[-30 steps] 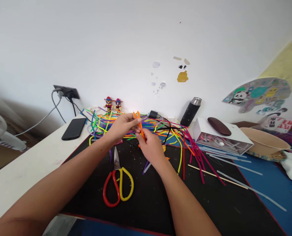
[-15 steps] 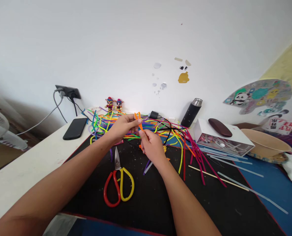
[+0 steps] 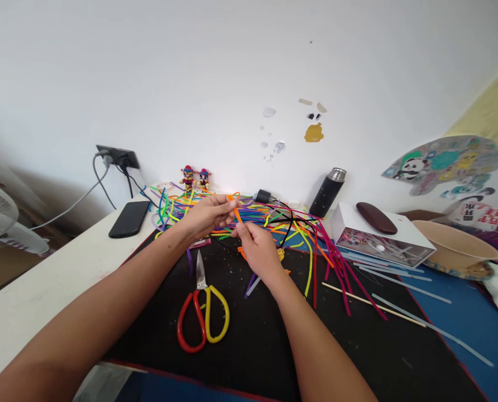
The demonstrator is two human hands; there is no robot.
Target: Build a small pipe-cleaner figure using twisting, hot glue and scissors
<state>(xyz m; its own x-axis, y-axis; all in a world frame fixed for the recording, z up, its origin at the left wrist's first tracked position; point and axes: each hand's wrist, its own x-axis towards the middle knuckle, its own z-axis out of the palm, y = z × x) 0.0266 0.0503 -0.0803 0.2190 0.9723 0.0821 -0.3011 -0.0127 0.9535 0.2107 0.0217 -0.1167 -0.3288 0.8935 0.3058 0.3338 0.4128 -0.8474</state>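
Observation:
An orange plastic strip [image 3: 238,214], folded or looped at its top, stretches between my two hands above the black mat. My left hand [image 3: 210,215] pinches its upper end between thumb and fingers. Lower and to the right, my right hand [image 3: 258,244] grips the other end, its fingertips partly hidden. Behind both hands lies a heap of coloured strips [image 3: 253,213]. Scissors [image 3: 202,310] with one red and one yellow handle rest on the mat, nearer to me. A small yellow piece [image 3: 281,254] shows beside my right wrist.
A black phone [image 3: 129,219] lies at left. Two small figures [image 3: 188,177] stand by the wall. To the right are a black flask [image 3: 327,192], a white box [image 3: 383,237] with a dark case [image 3: 376,218] on top, a wooden stick [image 3: 374,304] and a beige bowl [image 3: 454,240].
The orange strip's two upright ends at the top now look bent over into a loop by my left fingers. My right hand stays nearly in place.

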